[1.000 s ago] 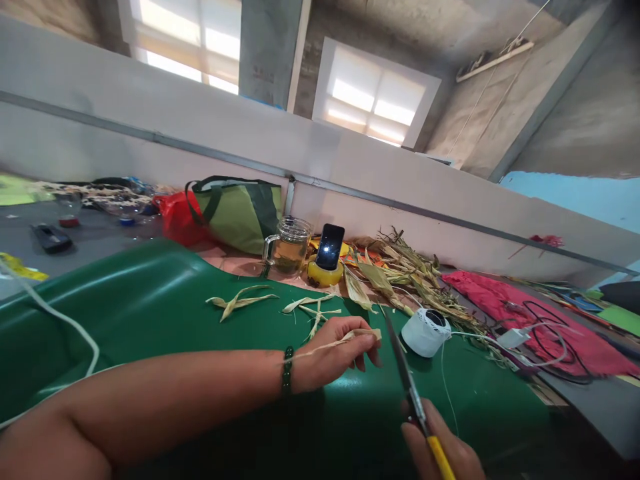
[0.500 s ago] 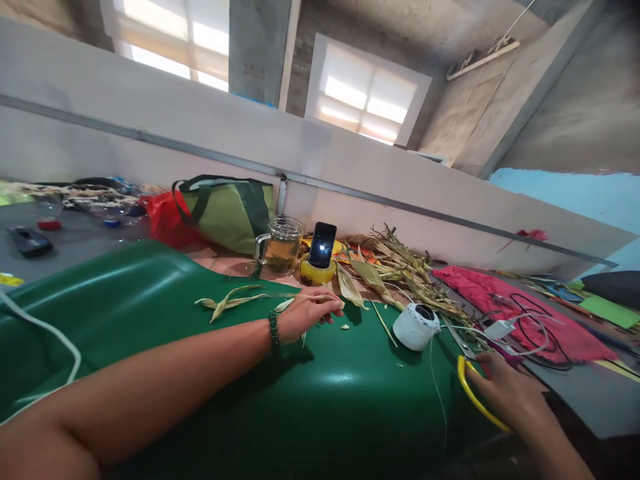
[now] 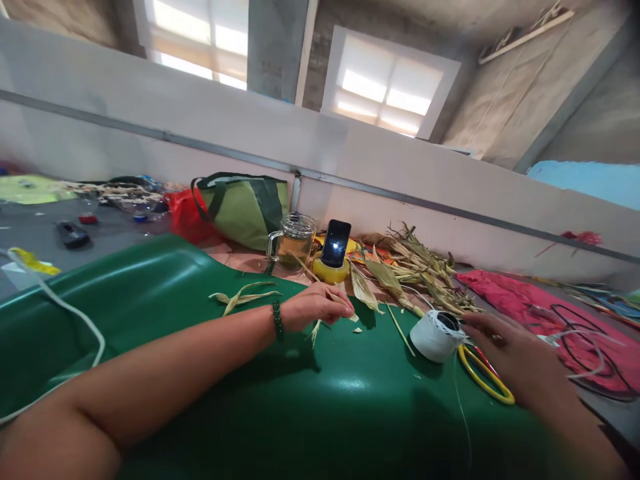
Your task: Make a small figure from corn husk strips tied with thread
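Beige husk (image 3: 353, 317) is pinched in left hand (image 3: 313, 307); whether right hand (image 3: 503, 341) grips is unclear.

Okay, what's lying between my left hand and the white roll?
In the head view, a small pale scrap and a thin pale strip lie on the green mat between your left hand and the white roll.

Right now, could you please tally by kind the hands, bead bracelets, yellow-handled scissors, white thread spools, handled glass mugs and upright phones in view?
Hands: 2 (left hand, right hand)
Bead bracelet: 1
Yellow-handled scissors: 1 pair
White thread spool: 1
Handled glass mug: 1
Upright phone: 1
Total: 7
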`<act>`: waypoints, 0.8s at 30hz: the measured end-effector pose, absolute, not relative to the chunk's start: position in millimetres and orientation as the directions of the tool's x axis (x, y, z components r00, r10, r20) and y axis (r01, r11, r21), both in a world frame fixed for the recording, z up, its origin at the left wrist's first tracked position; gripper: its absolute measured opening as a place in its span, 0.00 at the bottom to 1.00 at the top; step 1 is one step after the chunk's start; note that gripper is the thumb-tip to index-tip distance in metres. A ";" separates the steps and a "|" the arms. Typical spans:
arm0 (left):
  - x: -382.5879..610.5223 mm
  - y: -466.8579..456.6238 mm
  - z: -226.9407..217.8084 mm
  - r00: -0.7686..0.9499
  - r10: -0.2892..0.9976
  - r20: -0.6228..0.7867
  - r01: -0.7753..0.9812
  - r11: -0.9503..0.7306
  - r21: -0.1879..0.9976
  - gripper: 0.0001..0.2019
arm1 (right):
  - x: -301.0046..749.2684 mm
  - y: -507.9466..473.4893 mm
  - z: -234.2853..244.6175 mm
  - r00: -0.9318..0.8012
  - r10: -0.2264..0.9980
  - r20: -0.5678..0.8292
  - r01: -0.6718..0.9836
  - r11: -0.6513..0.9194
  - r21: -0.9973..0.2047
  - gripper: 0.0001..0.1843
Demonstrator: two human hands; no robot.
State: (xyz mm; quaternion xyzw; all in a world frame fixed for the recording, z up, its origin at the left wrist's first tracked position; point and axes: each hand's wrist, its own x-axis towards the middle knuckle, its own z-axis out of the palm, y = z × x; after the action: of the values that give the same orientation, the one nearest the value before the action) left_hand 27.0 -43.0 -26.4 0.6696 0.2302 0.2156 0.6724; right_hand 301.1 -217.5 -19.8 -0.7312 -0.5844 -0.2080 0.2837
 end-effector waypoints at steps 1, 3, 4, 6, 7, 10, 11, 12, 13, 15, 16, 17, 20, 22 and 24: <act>25.6 -42.0 -24.6 0.825 0.564 -0.027 0.040 -0.010 0.999 0.09 | 278.0 -214.0 -16.5 0.048 0.774 0.631 0.992 0.039 -0.123 0.13; 22.9 -40.0 -22.2 0.865 0.500 -0.033 0.065 -0.047 0.997 0.09 | 232.8 -201.0 -15.1 -0.282 0.769 0.573 0.924 0.378 -0.052 0.12; 21.6 -38.8 -21.5 0.883 0.467 -0.036 0.073 -0.062 0.995 0.09 | 213.9 -192.2 -16.5 -0.390 0.729 0.562 0.880 0.475 -0.006 0.12; 19.4 -36.1 -20.7 0.914 0.404 -0.045 0.084 -0.080 0.993 0.09 | 188.4 -172.7 -21.2 -0.548 0.614 0.568 0.800 0.583 0.141 0.14; 18.6 -34.5 -20.5 0.924 0.378 -0.054 0.091 -0.080 0.993 0.09 | 181.9 -163.4 -23.5 -0.594 0.574 0.564 0.768 0.612 0.186 0.14; 17.8 -29.1 -21.3 0.926 0.371 -0.071 0.090 -0.032 0.995 0.11 | 179.2 -141.4 -28.6 -0.627 0.517 0.583 0.717 0.675 0.172 0.12; 18.2 -27.5 -22.1 0.917 0.394 -0.068 0.074 -0.002 0.997 0.12 | 180.9 -136.6 -30.0 -0.610 0.513 0.604 0.711 0.691 0.130 0.12; 18.8 -26.3 -23.2 0.904 0.422 -0.065 0.058 0.029 0.998 0.13 | 182.9 -132.8 -31.6 -0.586 0.511 0.629 0.708 0.701 0.090 0.11; 19.6 -25.5 -24.7 0.891 0.451 -0.063 0.043 0.054 0.998 0.15 | 184.7 -129.8 -33.5 -0.559 0.507 0.656 0.709 0.703 0.061 0.11; 21.8 -25.5 -28.7 0.864 0.499 -0.064 0.025 0.083 0.996 0.17 | 187.7 -125.6 -38.9 -0.523 0.483 0.702 0.723 0.688 0.065 0.10; 23.0 -26.2 -31.1 0.853 0.517 -0.069 0.025 0.092 0.995 0.18 | 189.0 -124.1 -42.2 -0.522 0.466 0.714 0.733 0.674 0.096 0.10; 24.2 -27.3 -33.5 0.845 0.530 -0.077 0.028 0.099 0.995 0.18 | 190.3 -122.9 -45.6 -0.529 0.454 0.717 0.744 0.655 0.134 0.10; 27.6 -31.4 -40.3 0.820 0.563 -0.100 0.053 0.099 0.994 0.19 | 193.7 -121.2 -54.6 -0.581 0.439 0.685 0.744 0.629 0.227 0.10; 29.2 -33.9 -43.0 0.810 0.578 -0.103 0.073 0.075 0.995 0.20 | 194.7 -121.0 -58.4 -0.596 0.452 0.664 0.734 0.643 0.221 0.09; 30.3 -35.7 -43.7 0.794 0.602 -0.084 0.066 0.053 0.996 0.20 | 194.4 -120.6 -60.6 -0.537 0.485 0.690 0.743 0.659 0.115 0.08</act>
State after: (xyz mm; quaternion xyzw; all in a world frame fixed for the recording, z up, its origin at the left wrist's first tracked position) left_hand 30.3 -35.7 -43.7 0.6594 0.2533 0.1971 0.6798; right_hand 194.4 -120.6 -60.6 -0.3599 -0.8532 -0.2019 0.3190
